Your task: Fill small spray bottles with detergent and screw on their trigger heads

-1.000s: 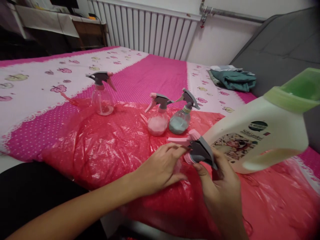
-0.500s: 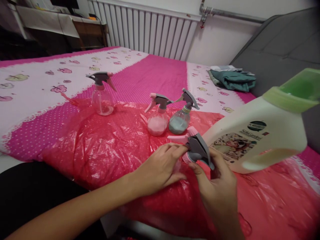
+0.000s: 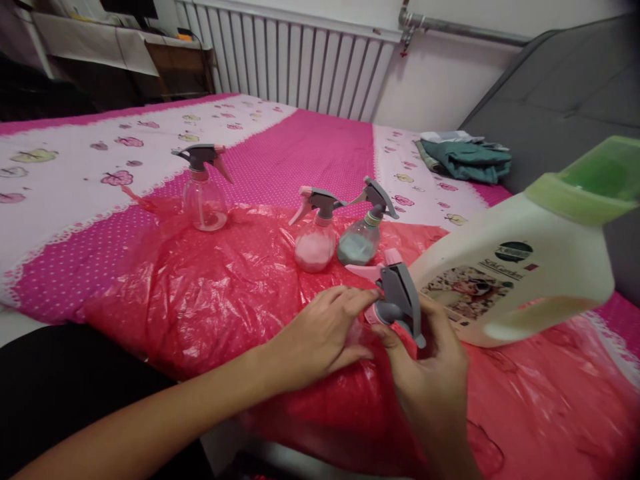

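Observation:
Both my hands are at one spray bottle [image 3: 399, 293] with a grey head and a pink trigger that points left. My left hand [image 3: 325, 333] is wrapped round its clear body, which is mostly hidden. The fingers of my right hand [image 3: 430, 360] are closed round the collar under the spray head. Just beyond stand a spray bottle with whitish-pink contents [image 3: 315, 248] and another with grey-green contents [image 3: 357, 247]. A large cream detergent bottle [image 3: 480, 280] with a green cap leans close to my right hand.
A further clear spray bottle [image 3: 205, 203] with a little liquid stands at the left. Red plastic sheeting [image 3: 200, 300] covers the near part of the bed [image 3: 320, 147]. Folded cloths [image 3: 467, 159] lie by the grey headboard [image 3: 565, 100], with a radiator [image 3: 300, 60] behind.
The spray head in my right hand has turned slightly, and its trigger has shifted a little to the right. My left hand and the other bottles stay where they were.

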